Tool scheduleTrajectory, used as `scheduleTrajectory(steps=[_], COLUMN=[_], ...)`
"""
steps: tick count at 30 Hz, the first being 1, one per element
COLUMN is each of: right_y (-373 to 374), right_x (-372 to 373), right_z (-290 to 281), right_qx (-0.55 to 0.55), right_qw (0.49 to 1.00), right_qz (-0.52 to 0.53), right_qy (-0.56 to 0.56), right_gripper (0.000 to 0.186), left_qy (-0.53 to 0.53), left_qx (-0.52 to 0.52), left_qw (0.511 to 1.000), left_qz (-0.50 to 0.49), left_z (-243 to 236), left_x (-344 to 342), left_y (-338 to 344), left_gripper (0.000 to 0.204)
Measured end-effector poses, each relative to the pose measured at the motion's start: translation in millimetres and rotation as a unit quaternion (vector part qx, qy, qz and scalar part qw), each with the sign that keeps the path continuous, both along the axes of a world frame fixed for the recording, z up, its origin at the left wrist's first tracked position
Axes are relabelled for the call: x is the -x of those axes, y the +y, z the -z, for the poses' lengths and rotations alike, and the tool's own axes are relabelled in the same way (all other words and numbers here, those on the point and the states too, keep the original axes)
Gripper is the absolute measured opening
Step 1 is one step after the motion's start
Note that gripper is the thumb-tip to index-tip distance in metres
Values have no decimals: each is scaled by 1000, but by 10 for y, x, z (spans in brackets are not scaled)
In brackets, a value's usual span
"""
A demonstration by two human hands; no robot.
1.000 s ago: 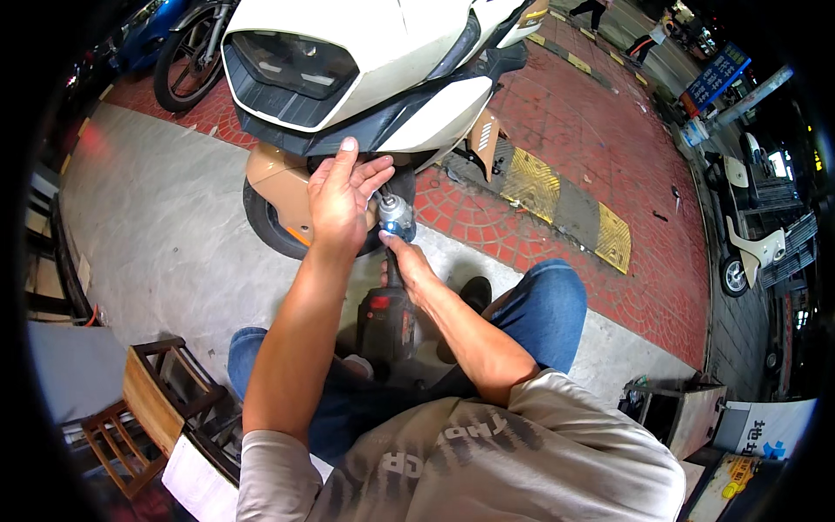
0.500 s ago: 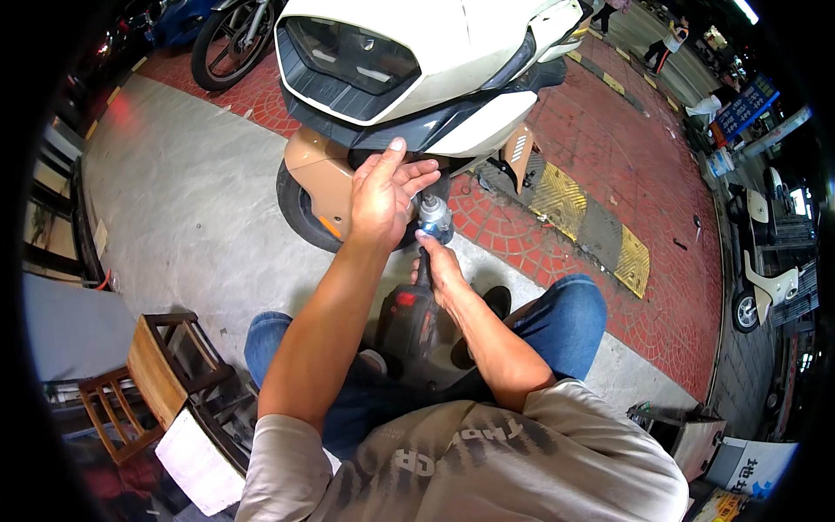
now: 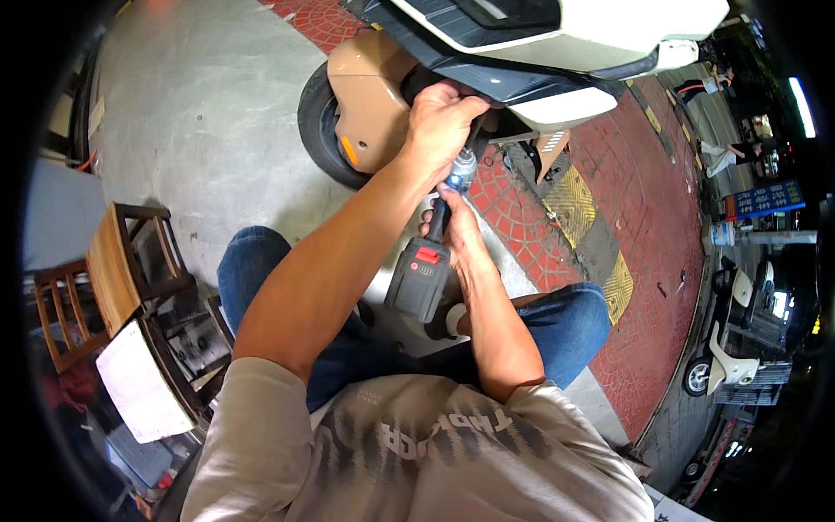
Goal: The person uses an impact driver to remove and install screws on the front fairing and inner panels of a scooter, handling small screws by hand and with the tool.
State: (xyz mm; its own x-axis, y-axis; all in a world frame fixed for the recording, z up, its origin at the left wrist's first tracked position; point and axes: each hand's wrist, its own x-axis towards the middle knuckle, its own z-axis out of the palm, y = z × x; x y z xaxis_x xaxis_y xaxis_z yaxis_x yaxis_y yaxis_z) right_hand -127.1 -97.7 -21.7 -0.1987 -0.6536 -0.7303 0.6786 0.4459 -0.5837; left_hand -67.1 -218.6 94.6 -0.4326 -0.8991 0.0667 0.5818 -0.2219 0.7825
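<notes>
One drill point(image 3: 417, 283) is in the right hand point(image 3: 460, 228), fingers curled around its handle point(image 3: 439, 219); its nose point(image 3: 464, 162) is beside the left hand point(image 3: 437, 126), which reaches under one scooter point(image 3: 600, 39); its grip I cannot tell.

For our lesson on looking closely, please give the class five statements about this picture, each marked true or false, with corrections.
1. The right hand grips a power tool. True.
2. The left hand hangs down at the person's side. False: it is raised to the underside of the scooter's front.
3. The front fender is blue. False: it is tan.
4. The person wears blue jeans. True.
5. Brown wooden furniture stands to the person's left. True.
</notes>
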Motion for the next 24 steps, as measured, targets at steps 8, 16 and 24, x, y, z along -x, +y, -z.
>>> scheduleTrajectory(steps=[8,16,24], right_y=[-74,-144,-81], right_x=[132,-53,-137], right_z=[234,109,-23], right_qx=[61,104,94], right_qw=[998,993,994], right_qz=[8,-30,26], right_qy=[-31,47,52], right_gripper=[33,35,37], left_qy=[15,70,71], left_qx=[16,-33,-81], left_qw=[999,995,991], left_qz=[34,69,79], left_z=[159,257,244], left_x=[88,66,80], left_y=[-115,-169,-173], left_gripper=[17,22,11])
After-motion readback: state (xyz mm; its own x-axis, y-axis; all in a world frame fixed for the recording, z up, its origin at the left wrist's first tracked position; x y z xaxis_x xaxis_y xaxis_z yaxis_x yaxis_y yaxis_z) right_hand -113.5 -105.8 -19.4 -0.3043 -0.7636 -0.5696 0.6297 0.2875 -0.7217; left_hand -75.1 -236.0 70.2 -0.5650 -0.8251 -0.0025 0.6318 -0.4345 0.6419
